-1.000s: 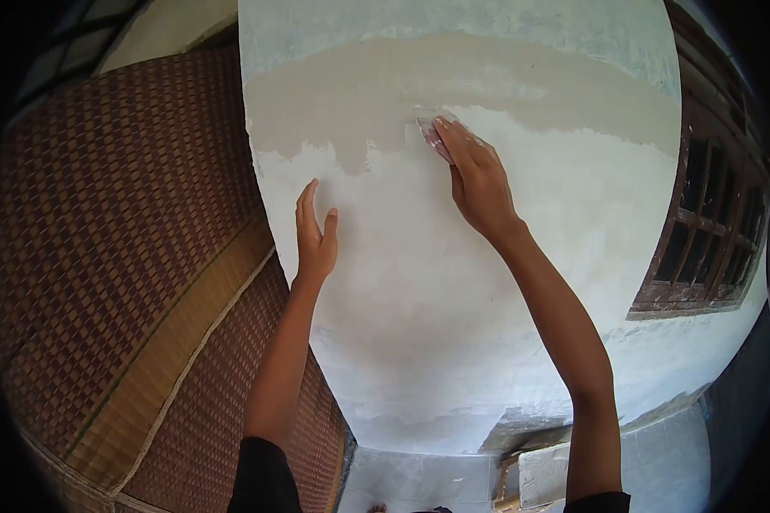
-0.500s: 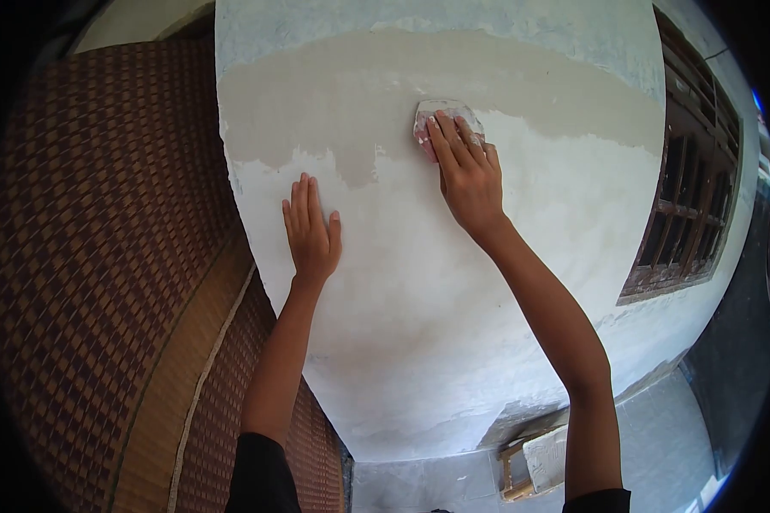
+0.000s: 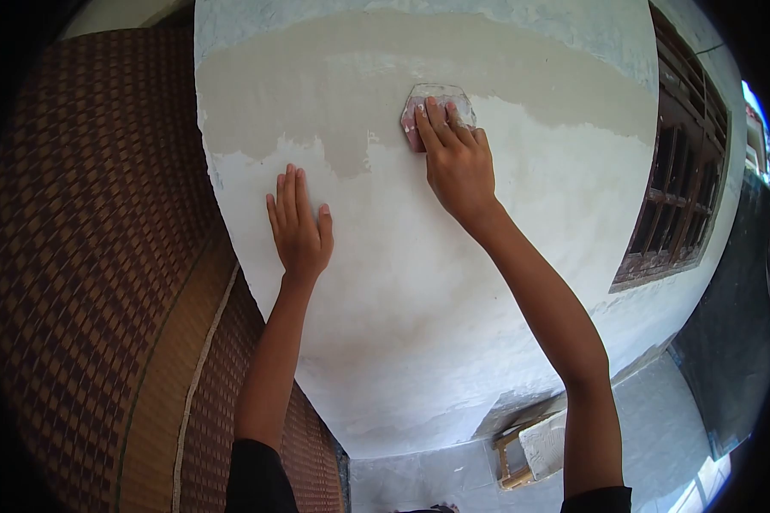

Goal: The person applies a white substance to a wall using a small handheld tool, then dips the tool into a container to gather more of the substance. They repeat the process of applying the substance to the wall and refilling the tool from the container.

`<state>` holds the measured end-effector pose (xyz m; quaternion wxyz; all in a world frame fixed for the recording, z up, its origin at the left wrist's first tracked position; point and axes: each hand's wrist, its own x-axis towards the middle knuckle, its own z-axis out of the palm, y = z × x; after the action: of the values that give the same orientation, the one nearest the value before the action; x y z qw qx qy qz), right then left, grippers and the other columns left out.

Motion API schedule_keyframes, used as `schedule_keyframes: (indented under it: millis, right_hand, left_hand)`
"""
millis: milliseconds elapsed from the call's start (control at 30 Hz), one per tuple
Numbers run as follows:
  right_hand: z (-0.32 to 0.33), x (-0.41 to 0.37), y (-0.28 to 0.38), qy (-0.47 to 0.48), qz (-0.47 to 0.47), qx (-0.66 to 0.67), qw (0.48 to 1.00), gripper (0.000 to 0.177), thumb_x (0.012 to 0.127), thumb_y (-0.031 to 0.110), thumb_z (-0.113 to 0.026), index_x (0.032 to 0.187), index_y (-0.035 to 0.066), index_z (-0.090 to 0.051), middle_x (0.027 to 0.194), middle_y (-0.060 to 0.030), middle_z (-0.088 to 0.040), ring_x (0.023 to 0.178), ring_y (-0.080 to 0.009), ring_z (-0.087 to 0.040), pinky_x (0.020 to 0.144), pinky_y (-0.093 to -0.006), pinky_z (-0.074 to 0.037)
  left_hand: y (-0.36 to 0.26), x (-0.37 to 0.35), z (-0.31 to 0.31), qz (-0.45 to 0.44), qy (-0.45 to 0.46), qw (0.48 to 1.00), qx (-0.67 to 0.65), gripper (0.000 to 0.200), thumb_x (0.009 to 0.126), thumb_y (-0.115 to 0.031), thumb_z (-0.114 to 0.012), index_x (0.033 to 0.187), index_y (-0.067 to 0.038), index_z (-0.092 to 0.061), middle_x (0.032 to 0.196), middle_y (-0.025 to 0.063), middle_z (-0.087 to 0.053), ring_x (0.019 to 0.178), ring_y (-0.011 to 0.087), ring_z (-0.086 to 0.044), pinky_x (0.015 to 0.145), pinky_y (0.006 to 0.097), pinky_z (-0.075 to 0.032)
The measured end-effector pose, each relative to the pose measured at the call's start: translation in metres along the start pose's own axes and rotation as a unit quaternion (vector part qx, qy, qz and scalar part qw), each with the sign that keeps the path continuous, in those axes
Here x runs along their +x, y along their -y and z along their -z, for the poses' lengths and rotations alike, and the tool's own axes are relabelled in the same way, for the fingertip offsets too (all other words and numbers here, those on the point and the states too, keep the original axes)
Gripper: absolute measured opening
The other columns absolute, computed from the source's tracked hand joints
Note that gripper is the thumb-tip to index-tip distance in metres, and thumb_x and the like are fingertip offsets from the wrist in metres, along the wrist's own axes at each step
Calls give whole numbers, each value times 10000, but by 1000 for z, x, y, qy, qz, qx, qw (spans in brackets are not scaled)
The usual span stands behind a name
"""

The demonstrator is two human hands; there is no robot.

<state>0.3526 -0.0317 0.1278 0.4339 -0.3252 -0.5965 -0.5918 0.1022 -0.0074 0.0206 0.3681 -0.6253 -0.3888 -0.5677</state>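
Observation:
My right hand (image 3: 462,171) presses a flat, pinkish putty scraper (image 3: 416,141), smeared with white, against the wall (image 3: 385,282). Its fingers lie over the scraper's face, and the far edge of the tool looks clear or pale. The scraper sits where a beige-grey band (image 3: 316,94) meets the whiter coat below. To the left, my left hand (image 3: 301,235) lies flat on the white part of the wall, just under the ragged lower edge of that band. Its fingers are stretched out and it holds nothing.
A woven brown mat or screen (image 3: 103,171) stands along the left, close to my left arm. A wooden window with bars (image 3: 680,197) is set in the wall at right. Below, a small wooden stool (image 3: 543,445) with a whitish top stands on grey floor tiles (image 3: 419,483).
The view has shifted slightly, so the wall appears a little higher and further left. My right hand and the scraper stay at nearly the same spot; my left hand remains flat on the wall.

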Motion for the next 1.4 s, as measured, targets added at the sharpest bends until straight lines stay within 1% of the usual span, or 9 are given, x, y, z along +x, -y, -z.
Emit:
schedule_keyframes:
  millis: [467,700,833,933,1033,1067,1133,1233,1400]
  right_hand:
    - [3,-12,4,47,11,1,999,285,909,83,-629,1185,21,-662,1292,-191,-665,1101,-293,-709,756,-405,-469]
    - [36,-56,11,83,34,44,995,275,909,58,-610,1177,19,-658,1289,-149,-675,1129,-291,-695,837,-413,-492]
    - [72,-35,-8,60,-8,164,985,326,879,-9,-625,1195,61,-661,1168,-113,-728,1066,-291,-711,860,-403,-507]
    - [79,-10,-20,4,-133,292,947,286,906,-18,-611,1184,41,-649,1014,-169,-737,875,-314,-719,818,-396,-547]
    - [73,5,-36,-17,-314,372,873,259,966,138,-628,1173,-19,-629,936,-175,-734,751,-275,-714,714,-344,-559]
    - [69,8,-40,-17,-313,372,873,259,966,138,-628,1173,-19,-629,936,-175,-734,751,-275,-714,714,-344,-559]
    - [60,12,-48,-4,-413,416,811,305,983,217,-636,1159,-31,-629,931,-143,-726,790,-203,-702,744,-325,-547]
    - [25,6,-64,-39,-425,427,797,319,982,246,-648,1147,-27,-635,948,-121,-714,828,-150,-678,762,-314,-533]
    - [8,5,-72,-23,-475,444,759,322,977,253,-652,1132,-28,-637,947,-132,-712,867,-170,-679,808,-319,-523]
  left_hand:
    - [-1,1,-1,-4,-13,1000,6,623,971,-180,-480,1541,12,-318,1607,177,-319,1505,348,-258,1212,557,-158]
    - [-8,3,3,9,-5,1000,-10,635,966,-152,-494,1545,13,-290,1609,179,-300,1506,355,-247,1213,569,-149]
    - [-13,6,6,3,-1,999,-43,630,970,-151,-492,1543,14,-288,1602,181,-303,1507,358,-242,1214,573,-143]
    - [-13,7,4,4,-2,999,-42,628,969,-146,-492,1543,13,-290,1601,180,-306,1506,357,-244,1215,571,-144]
    - [-11,4,0,3,-3,1000,-22,627,971,-148,-486,1545,10,-292,1605,171,-308,1506,348,-253,1218,563,-146]
    - [-10,3,0,2,-2,1000,-13,624,973,-155,-480,1546,8,-295,1607,166,-311,1506,342,-259,1220,557,-147]
    - [-9,2,-2,-2,-8,1000,-4,620,978,-167,-472,1547,7,-299,1608,161,-315,1505,335,-264,1221,552,-150]
    - [-9,1,-4,-6,-13,1000,9,614,986,-191,-457,1548,5,-305,1608,157,-322,1505,328,-271,1221,545,-157]
    - [-10,1,-3,-6,-11,1000,14,614,986,-193,-458,1547,6,-309,1606,159,-326,1504,329,-274,1220,544,-164]
